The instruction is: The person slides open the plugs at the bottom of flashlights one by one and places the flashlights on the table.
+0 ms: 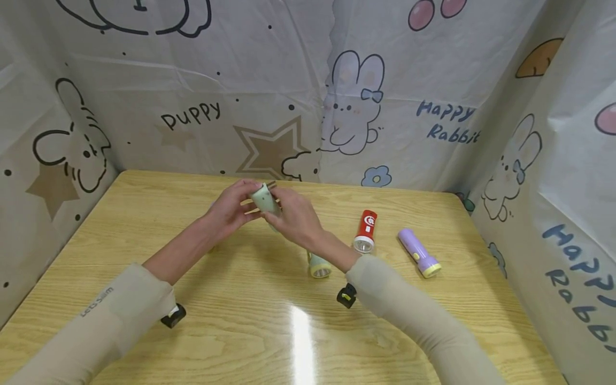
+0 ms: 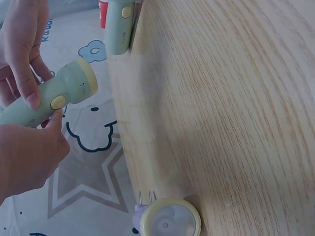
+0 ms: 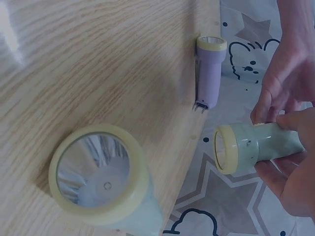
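A pale green flashlight point(image 1: 264, 198) with a plug's metal prongs out at its tail is held up over the table's far part. My right hand point(image 1: 297, 215) grips its barrel, the thumb along the side in the left wrist view. My left hand point(image 1: 231, 209) holds it from the other side, a fingertip right at the yellow button point(image 2: 58, 102). The held flashlight's yellow-rimmed lens point(image 3: 225, 150) shows in the right wrist view. Below the right forearm, a second green flashlight point(image 1: 318, 266) lies on the table, partly covered by that arm.
To the right lie a red flashlight point(image 1: 367, 227) with a white rim and a purple flashlight point(image 1: 417, 251). A purple flashlight with prongs out point(image 3: 210, 73) also lies near the table edge. Printed cloth point(image 1: 269, 80) stands behind the wooden table point(image 1: 231, 331) and at both sides.
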Action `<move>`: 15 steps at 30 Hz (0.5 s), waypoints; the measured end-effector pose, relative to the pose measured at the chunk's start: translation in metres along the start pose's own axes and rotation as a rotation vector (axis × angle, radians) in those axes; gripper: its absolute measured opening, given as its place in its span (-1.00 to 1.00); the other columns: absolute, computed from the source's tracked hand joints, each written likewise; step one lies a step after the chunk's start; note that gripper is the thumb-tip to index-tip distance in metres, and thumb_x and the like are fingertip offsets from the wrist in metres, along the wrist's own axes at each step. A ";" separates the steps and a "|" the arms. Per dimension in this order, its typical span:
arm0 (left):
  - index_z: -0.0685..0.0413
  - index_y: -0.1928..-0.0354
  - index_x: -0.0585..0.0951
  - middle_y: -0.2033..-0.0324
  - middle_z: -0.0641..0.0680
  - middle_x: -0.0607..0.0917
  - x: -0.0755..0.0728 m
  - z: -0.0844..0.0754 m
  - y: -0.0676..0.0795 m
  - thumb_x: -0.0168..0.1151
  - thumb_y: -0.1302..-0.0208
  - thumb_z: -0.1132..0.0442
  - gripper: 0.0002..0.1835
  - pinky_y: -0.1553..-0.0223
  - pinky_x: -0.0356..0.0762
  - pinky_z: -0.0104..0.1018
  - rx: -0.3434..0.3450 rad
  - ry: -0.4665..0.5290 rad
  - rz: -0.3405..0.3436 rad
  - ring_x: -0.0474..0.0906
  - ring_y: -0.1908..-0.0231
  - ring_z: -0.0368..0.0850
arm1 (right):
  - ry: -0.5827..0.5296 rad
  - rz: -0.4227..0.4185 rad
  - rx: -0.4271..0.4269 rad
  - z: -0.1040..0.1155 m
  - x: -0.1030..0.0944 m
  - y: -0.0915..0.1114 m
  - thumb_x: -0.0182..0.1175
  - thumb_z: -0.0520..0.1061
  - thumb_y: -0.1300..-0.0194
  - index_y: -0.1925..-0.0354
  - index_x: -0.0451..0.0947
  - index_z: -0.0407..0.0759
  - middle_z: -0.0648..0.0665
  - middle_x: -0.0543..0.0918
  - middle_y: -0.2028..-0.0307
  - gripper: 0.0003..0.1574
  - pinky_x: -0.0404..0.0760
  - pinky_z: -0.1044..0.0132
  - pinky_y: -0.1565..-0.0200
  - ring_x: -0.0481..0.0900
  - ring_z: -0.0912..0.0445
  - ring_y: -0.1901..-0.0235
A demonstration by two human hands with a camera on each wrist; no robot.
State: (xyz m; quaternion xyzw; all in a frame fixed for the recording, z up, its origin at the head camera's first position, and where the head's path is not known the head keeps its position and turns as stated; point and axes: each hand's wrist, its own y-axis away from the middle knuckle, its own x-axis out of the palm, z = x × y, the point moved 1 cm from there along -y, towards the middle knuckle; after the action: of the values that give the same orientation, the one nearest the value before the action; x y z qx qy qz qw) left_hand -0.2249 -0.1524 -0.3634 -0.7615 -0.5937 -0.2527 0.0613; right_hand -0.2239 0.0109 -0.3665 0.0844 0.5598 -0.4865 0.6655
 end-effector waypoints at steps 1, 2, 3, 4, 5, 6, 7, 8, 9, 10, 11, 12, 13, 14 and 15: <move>0.04 0.14 0.33 -0.03 0.09 0.29 0.000 0.000 0.000 0.06 -0.34 0.14 -0.81 -0.01 0.41 -0.13 0.000 -0.003 -0.001 0.33 0.04 0.00 | 0.013 -0.007 -0.009 0.000 0.001 0.001 0.30 -0.03 -0.14 0.01 0.45 -0.21 -0.11 0.58 0.14 -0.51 0.52 0.39 0.32 0.52 0.15 0.25; 0.04 0.14 0.33 -0.02 0.09 0.29 0.000 0.000 -0.001 0.07 -0.34 0.14 -0.80 -0.01 0.41 -0.13 0.000 -0.006 -0.001 0.33 0.04 0.00 | 0.023 -0.014 -0.016 0.000 0.002 0.001 0.29 -0.03 -0.14 0.00 0.44 -0.22 -0.12 0.58 0.13 -0.50 0.53 0.37 0.31 0.52 0.14 0.24; 0.04 0.13 0.33 -0.02 0.09 0.30 -0.001 0.000 -0.001 0.07 -0.33 0.14 -0.80 -0.01 0.41 -0.14 -0.001 -0.011 -0.004 0.33 0.04 0.00 | 0.031 -0.023 -0.022 -0.001 0.003 0.002 0.29 -0.02 -0.15 -0.01 0.44 -0.23 -0.13 0.57 0.12 -0.49 0.53 0.36 0.31 0.52 0.13 0.24; 0.04 0.12 0.34 -0.02 0.08 0.30 -0.001 0.000 -0.001 0.08 -0.33 0.14 -0.80 -0.02 0.40 -0.14 -0.002 -0.016 -0.007 0.34 0.03 0.00 | 0.038 -0.033 -0.028 -0.001 0.005 0.003 0.28 -0.02 -0.15 -0.01 0.43 -0.24 -0.14 0.57 0.12 -0.48 0.53 0.35 0.31 0.52 0.12 0.23; 0.03 0.12 0.34 -0.02 0.08 0.31 -0.001 0.000 -0.001 0.08 -0.33 0.13 -0.79 -0.02 0.40 -0.14 -0.003 -0.021 -0.009 0.34 0.03 0.00 | 0.046 -0.044 -0.033 -0.001 0.006 0.003 0.28 -0.02 -0.15 -0.02 0.43 -0.24 -0.15 0.57 0.11 -0.47 0.53 0.34 0.32 0.52 0.12 0.24; 0.03 0.11 0.34 -0.02 0.09 0.31 -0.001 0.000 -0.001 0.08 -0.33 0.13 -0.79 -0.02 0.40 -0.14 -0.004 -0.028 -0.013 0.35 0.03 0.00 | 0.052 -0.055 -0.036 -0.001 0.007 0.004 0.28 -0.01 -0.15 -0.02 0.42 -0.25 -0.16 0.57 0.11 -0.47 0.54 0.34 0.32 0.52 0.11 0.24; 0.03 0.10 0.34 -0.02 0.09 0.31 -0.001 0.000 -0.002 0.07 -0.33 0.13 -0.78 -0.02 0.40 -0.14 -0.004 -0.032 -0.014 0.35 0.02 0.00 | 0.052 -0.068 -0.038 -0.001 0.008 0.004 0.28 -0.01 -0.15 -0.01 0.43 -0.26 -0.16 0.57 0.12 -0.47 0.54 0.33 0.33 0.53 0.11 0.25; 0.03 0.10 0.34 -0.02 0.09 0.31 -0.002 0.000 -0.002 0.07 -0.34 0.13 -0.78 -0.03 0.39 -0.14 -0.004 -0.035 -0.015 0.35 0.02 0.00 | 0.052 -0.079 -0.038 -0.001 0.009 0.004 0.29 -0.01 -0.15 0.00 0.43 -0.26 -0.16 0.57 0.12 -0.48 0.54 0.33 0.34 0.53 0.11 0.25; 0.04 0.10 0.33 -0.02 0.09 0.31 -0.002 0.000 -0.002 0.06 -0.34 0.13 -0.78 -0.04 0.38 -0.14 -0.003 -0.033 -0.015 0.35 0.01 0.01 | 0.054 -0.089 -0.039 -0.002 0.010 0.004 0.29 -0.02 -0.14 0.01 0.43 -0.26 -0.16 0.58 0.13 -0.48 0.54 0.34 0.35 0.53 0.11 0.26; 0.04 0.09 0.33 -0.02 0.09 0.31 -0.003 0.000 -0.003 0.06 -0.34 0.13 -0.79 -0.05 0.37 -0.14 -0.002 -0.031 -0.013 0.34 0.01 0.01 | 0.057 -0.099 -0.040 -0.002 0.011 0.004 0.29 -0.02 -0.14 0.01 0.43 -0.26 -0.16 0.58 0.14 -0.49 0.54 0.34 0.36 0.53 0.11 0.27; 0.04 0.09 0.33 -0.03 0.09 0.30 -0.003 0.000 -0.003 0.05 -0.35 0.13 -0.79 -0.05 0.37 -0.13 -0.002 -0.030 -0.013 0.34 0.01 0.01 | 0.061 -0.107 -0.042 -0.002 0.012 0.004 0.29 -0.03 -0.14 0.02 0.43 -0.26 -0.16 0.59 0.15 -0.49 0.55 0.34 0.37 0.54 0.11 0.28; 0.04 0.09 0.33 -0.03 0.09 0.30 -0.003 0.000 -0.003 0.05 -0.35 0.13 -0.79 -0.06 0.37 -0.13 -0.001 -0.027 -0.012 0.34 0.00 0.01 | 0.066 -0.113 -0.045 -0.002 0.012 0.004 0.29 -0.03 -0.14 0.02 0.43 -0.26 -0.16 0.59 0.16 -0.49 0.55 0.34 0.37 0.54 0.11 0.29; 0.04 0.08 0.33 -0.03 0.09 0.30 -0.004 0.000 -0.004 0.05 -0.35 0.14 -0.78 -0.07 0.36 -0.13 -0.001 -0.024 -0.013 0.34 0.00 0.01 | 0.072 -0.118 -0.049 -0.002 0.013 0.004 0.29 -0.03 -0.14 0.02 0.42 -0.26 -0.16 0.59 0.16 -0.49 0.55 0.34 0.37 0.54 0.12 0.29; 0.04 0.08 0.33 -0.04 0.09 0.30 -0.005 0.001 -0.004 0.05 -0.35 0.14 -0.78 -0.08 0.35 -0.12 -0.001 -0.024 -0.015 0.34 0.00 0.01 | 0.082 -0.123 -0.058 -0.002 0.014 0.004 0.29 -0.04 -0.14 0.01 0.42 -0.26 -0.16 0.59 0.16 -0.49 0.56 0.34 0.37 0.55 0.11 0.29; 0.05 0.07 0.33 -0.04 0.09 0.30 -0.005 0.001 -0.004 0.05 -0.35 0.14 -0.78 -0.08 0.35 -0.12 0.000 -0.021 -0.017 0.34 0.00 0.01 | 0.093 -0.130 -0.068 -0.002 0.015 0.004 0.29 -0.04 -0.14 0.02 0.41 -0.27 -0.17 0.60 0.17 -0.49 0.57 0.34 0.36 0.56 0.11 0.29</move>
State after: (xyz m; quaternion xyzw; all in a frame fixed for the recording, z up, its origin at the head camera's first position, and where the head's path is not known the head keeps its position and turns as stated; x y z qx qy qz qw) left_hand -0.2295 -0.1554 -0.3672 -0.7590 -0.6009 -0.2452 0.0526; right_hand -0.2238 0.0056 -0.3809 0.0478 0.6105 -0.5048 0.6083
